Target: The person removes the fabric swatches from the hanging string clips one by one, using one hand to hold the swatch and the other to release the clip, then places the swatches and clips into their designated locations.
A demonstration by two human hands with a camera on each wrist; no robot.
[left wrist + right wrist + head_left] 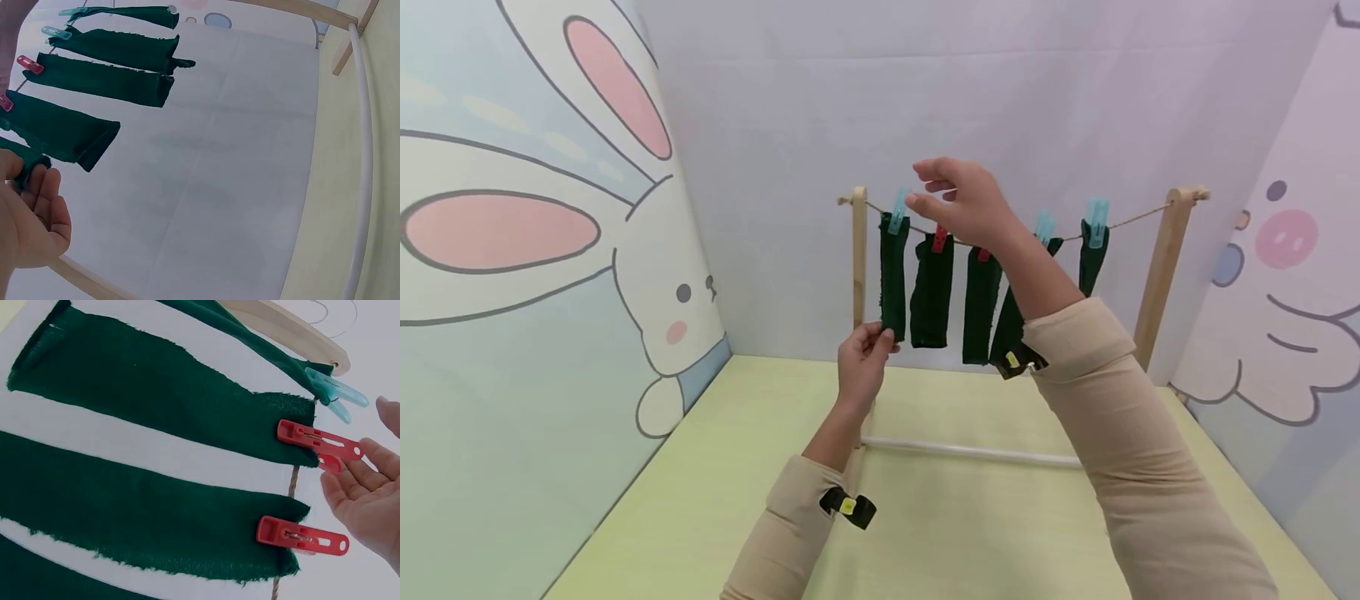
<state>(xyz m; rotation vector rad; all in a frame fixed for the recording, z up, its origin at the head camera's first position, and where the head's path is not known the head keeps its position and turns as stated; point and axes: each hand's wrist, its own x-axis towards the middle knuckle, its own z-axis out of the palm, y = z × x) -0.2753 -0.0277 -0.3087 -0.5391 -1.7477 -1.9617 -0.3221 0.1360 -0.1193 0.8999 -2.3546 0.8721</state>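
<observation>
Several dark green cloth strips hang from a thin rope by clothespins. My left hand pinches the lower end of the leftmost green cloth between thumb and fingers. That cloth's top is clipped to the rope by a light blue clothespin. Right beside this clothespin is my right hand, its thumb spread apart from its loosely bent fingers. In the right wrist view, the right hand's fingertips come close to a red clothespin on the neighbouring cloth. Nothing shows between the right thumb and fingers.
Wooden posts hold the rope at the left and right. A white bar runs low between them over the pale yellow table. Cartoon-printed panels stand at both sides, with a plain pale sheet behind.
</observation>
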